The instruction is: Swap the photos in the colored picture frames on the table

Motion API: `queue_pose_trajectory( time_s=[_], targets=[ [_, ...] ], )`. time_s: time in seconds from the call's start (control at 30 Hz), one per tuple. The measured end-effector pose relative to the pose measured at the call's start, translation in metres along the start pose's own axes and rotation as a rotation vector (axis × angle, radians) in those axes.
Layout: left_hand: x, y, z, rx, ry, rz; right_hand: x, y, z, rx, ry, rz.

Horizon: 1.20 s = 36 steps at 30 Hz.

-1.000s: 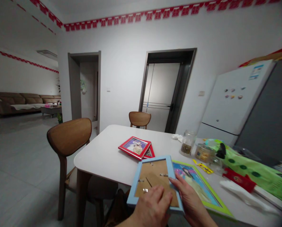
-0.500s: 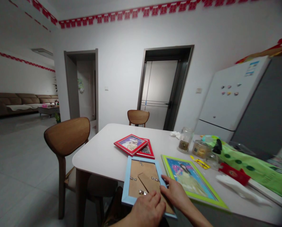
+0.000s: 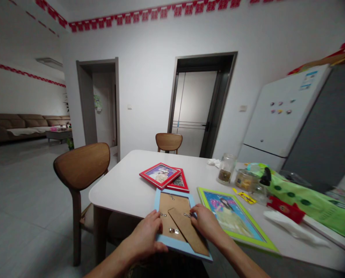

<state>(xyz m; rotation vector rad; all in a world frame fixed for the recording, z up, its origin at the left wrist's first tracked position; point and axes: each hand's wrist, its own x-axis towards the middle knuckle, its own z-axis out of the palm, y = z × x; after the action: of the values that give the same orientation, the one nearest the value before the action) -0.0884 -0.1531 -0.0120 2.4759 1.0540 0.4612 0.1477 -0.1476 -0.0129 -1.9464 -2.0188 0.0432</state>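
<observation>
A light-blue picture frame (image 3: 175, 242) lies back side up at the table's near edge, its lower end sticking out past it. Its brown backing board (image 3: 168, 200) carries small metal clips and a slanting stand leg (image 3: 186, 231). My left hand (image 3: 147, 237) grips the frame's left side, thumb at the lower corner and fingers by the left clip. On the opposite side, my right hand (image 3: 205, 223) holds the right edge, its fingertips at the right clip. Just beyond are two overlapping red picture frames (image 3: 149, 178); a lime-green picture frame (image 3: 265, 244) lies face up to the right.
On the white table (image 3: 123, 185), a glass jar (image 3: 226, 170), a lidded container (image 3: 244, 180), a yellow packet (image 3: 247, 198) and a green bag (image 3: 311, 204) crowd the right side. Wooden chairs stand left (image 3: 82, 166) and behind (image 3: 169, 142).
My left hand has moved from the frame's lower backing to its left side. My right hand has slid slightly up the right edge. The stand leg now shows more fully.
</observation>
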Motion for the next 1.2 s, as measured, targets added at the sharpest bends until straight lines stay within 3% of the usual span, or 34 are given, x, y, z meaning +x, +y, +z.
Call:
queue_pose_trajectory(
  time_s=[0.3,0.4,0.53,0.87,1.2],
  targets=[
    [-0.004,0.002,0.0,-0.114,0.049,0.01,0.002,-0.007,0.0,-0.045,0.057,0.033],
    [-0.004,0.001,0.001,-0.123,0.052,-0.012,-0.006,-0.021,-0.006,0.068,0.052,-0.095],
    [-0.004,0.002,0.002,-0.122,0.053,-0.029,-0.015,-0.044,-0.004,0.281,-0.147,-0.319],
    [-0.004,0.003,0.008,-0.102,0.09,-0.016,-0.006,-0.052,0.008,0.303,-0.074,-0.271],
    [-0.007,0.009,0.011,-0.071,0.12,-0.031,0.021,-0.078,0.025,0.171,0.031,-0.171]
  ],
)
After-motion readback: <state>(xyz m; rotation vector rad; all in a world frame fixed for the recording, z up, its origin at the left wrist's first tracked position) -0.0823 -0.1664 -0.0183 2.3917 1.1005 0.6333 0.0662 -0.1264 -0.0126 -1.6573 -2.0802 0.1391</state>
